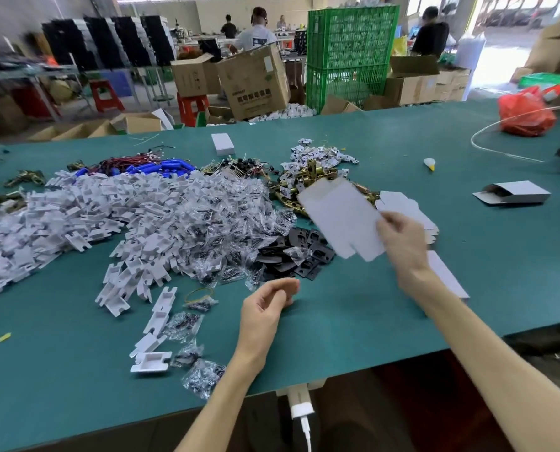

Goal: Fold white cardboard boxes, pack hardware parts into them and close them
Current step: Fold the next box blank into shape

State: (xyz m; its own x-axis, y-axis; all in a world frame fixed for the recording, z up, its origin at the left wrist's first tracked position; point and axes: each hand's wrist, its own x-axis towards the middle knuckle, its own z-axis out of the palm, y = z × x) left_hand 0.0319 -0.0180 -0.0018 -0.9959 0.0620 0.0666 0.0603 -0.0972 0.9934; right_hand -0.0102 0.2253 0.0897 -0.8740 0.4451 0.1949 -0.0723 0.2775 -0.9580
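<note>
Worktop (386,151) in green carries heaps of white plastic inserts (92,207). Above it the right hand (400,238) pinches a flat white box blank (340,216), and the left hand (265,309) hovers loosely curled, empty. Folding looks about to begin; next, both hands must open the blank.

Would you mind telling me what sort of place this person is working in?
Most likely a factory packing floor: a green worktable heaped with white plastic inserts and bagged hardware, stacked green crates and brown cartons behind, and a right hand holding a flat white box.
</note>
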